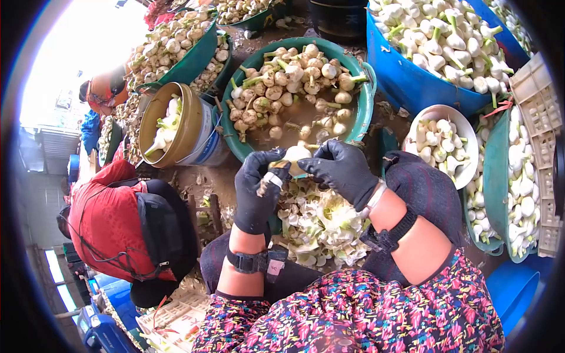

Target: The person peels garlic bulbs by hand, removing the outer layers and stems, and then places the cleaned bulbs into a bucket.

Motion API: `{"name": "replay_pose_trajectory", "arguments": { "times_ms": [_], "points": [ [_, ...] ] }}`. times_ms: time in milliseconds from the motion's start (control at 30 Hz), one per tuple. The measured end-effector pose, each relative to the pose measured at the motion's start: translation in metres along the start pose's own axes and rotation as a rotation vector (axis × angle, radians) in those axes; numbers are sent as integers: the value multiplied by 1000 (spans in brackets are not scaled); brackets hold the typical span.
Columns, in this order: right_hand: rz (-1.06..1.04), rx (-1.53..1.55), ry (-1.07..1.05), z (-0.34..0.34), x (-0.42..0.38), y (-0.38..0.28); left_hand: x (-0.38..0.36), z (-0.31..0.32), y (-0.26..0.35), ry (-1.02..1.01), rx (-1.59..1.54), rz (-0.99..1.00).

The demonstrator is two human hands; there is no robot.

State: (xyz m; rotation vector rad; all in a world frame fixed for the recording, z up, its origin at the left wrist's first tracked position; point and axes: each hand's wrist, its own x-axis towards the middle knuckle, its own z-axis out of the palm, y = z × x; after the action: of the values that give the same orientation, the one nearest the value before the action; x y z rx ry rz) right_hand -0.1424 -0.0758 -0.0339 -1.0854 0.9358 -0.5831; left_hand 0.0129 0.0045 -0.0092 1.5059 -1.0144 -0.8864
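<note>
Both hands wear black gloves. My left hand (257, 182) is closed round a pale garlic bulb (296, 156), and a white band shows on one of its fingers. From the other side, the fingertips of my right hand (341, 172) pinch at the bulb's edge; whether they hold loose skin is too small to tell. Just beyond the hands stands a green tub (231, 138) with unpeeled, brownish garlic bulbs (294, 82) in murky water. Below the hands, between my knees, lies a heap of garlic peelings (321, 220).
A tan bucket (187, 129) with garlic stands left, near a person in a red top (106, 226). At right are a white bowl (415, 126) of peeled bulbs, a large blue tub (385, 70), a long green basin (499, 176) and a plastic crate (538, 88).
</note>
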Motion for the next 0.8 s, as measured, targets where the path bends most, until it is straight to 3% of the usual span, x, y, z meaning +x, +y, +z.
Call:
{"name": "replay_pose_trajectory", "arguments": {
  "times_ms": [33,100,233,433,500,533,567,633,700,767,800],
  "points": [
    [4,0,7,0,2,5,0,5,-1,-6,-3,-4],
    [-91,-253,159,2,3,8,-1,15,-1,20,180,256],
    [-68,-199,161,-3,6,12,-4,19,11,-100,588,486],
    [-140,-383,197,-3,7,15,-9,25,9,-202,670,598],
    [-77,-310,208,-6,8,11,-13,24,1,-47,73,107],
    [-15,-236,215,-8,10,9,-10,22,0,14,-540,-100],
    [-20,-234,210,-10,12,9,-6,15,1,110,-739,-205],
    [-54,-209,318,-18,21,17,5,-9,0,-28,-1053,-359],
    [-94,-162,414,-29,32,22,8,-26,-9,18,-1245,-304],
    [51,-51,311,-31,22,3,10,-34,-2,61,-1108,-330],
    [-81,-285,298,-27,26,12,13,-44,-7,73,-1104,-309]
  ]
}}
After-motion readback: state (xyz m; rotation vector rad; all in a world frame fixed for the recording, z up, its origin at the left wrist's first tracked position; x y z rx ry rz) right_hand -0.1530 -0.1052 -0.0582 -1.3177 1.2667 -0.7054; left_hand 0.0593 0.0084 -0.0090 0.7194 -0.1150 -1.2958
